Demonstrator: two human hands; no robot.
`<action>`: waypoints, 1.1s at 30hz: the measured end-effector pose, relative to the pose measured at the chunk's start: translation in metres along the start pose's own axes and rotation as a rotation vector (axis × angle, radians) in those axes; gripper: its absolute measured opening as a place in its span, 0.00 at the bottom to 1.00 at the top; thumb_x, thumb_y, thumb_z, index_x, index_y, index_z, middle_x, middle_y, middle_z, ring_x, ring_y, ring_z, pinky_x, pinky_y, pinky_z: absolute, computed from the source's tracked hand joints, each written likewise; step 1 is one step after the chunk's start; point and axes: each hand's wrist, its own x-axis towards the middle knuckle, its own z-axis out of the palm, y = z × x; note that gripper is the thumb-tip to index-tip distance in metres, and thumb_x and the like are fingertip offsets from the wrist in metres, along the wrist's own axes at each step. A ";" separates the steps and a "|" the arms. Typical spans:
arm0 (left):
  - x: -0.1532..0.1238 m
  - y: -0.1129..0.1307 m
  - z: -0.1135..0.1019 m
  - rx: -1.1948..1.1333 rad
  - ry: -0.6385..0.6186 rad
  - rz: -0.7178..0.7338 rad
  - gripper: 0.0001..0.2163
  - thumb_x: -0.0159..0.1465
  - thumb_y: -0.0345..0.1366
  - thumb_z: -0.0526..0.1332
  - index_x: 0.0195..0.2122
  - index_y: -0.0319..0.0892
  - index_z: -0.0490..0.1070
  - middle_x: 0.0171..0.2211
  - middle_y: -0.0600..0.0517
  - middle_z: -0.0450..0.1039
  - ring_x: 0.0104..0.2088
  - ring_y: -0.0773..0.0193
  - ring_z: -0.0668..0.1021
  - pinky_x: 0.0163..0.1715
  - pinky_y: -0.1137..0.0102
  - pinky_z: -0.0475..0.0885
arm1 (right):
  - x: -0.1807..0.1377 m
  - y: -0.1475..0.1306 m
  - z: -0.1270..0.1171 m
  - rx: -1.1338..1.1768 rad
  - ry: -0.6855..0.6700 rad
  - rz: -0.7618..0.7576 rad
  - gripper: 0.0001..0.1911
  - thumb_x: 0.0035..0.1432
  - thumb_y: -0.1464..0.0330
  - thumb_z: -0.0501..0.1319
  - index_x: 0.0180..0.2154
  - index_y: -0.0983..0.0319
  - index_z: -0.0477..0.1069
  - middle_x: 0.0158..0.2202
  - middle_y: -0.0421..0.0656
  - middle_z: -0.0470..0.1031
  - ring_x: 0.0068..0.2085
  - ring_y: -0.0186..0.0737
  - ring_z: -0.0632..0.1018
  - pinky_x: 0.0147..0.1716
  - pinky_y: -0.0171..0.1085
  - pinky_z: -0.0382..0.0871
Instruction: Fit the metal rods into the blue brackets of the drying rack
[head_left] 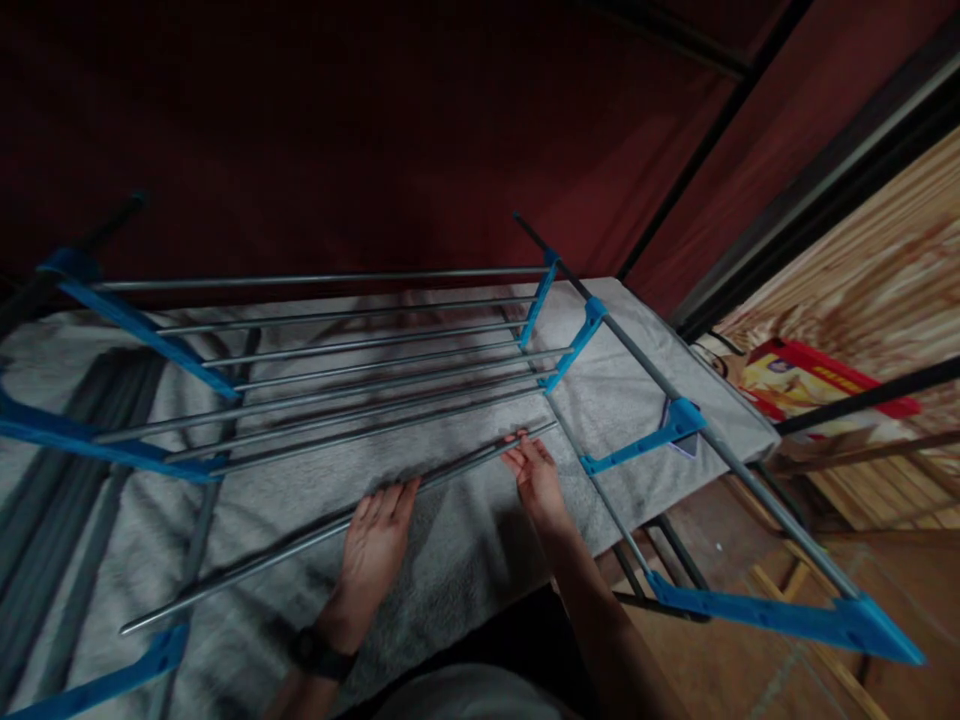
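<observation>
Red wall behind, grey towel lies flat under left hand, right hand.

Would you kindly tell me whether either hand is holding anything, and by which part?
Nothing is gripped. The left hand and right hand lie open on the grey towel, fingertips against the nearest rack rod.

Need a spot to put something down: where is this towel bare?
Bare towel lies between the loose rod and the near edge, and at the right end around the blue bracket. Under the rack's rods it is crowded.
</observation>
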 end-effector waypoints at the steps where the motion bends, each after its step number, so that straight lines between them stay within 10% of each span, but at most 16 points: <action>1: 0.000 -0.002 0.000 -0.010 0.002 -0.002 0.24 0.74 0.24 0.52 0.61 0.42 0.83 0.46 0.41 0.88 0.45 0.49 0.87 0.50 0.58 0.77 | 0.003 -0.006 -0.002 -0.002 0.024 -0.019 0.11 0.57 0.61 0.77 0.38 0.54 0.79 0.40 0.41 0.87 0.39 0.39 0.86 0.45 0.38 0.84; 13: 0.004 -0.012 0.003 -0.254 0.076 -0.079 0.16 0.79 0.44 0.56 0.47 0.48 0.84 0.37 0.42 0.86 0.37 0.47 0.84 0.45 0.57 0.74 | 0.014 -0.019 -0.012 -0.005 0.085 -0.110 0.06 0.62 0.60 0.72 0.39 0.52 0.77 0.41 0.40 0.86 0.47 0.41 0.87 0.54 0.40 0.83; 33: 0.009 -0.008 -0.005 -0.380 -0.007 -0.166 0.13 0.77 0.44 0.59 0.48 0.49 0.85 0.39 0.42 0.86 0.39 0.47 0.85 0.46 0.58 0.76 | 0.022 -0.019 -0.022 -0.038 0.092 -0.146 0.08 0.59 0.59 0.73 0.40 0.51 0.79 0.43 0.41 0.86 0.51 0.43 0.86 0.61 0.44 0.81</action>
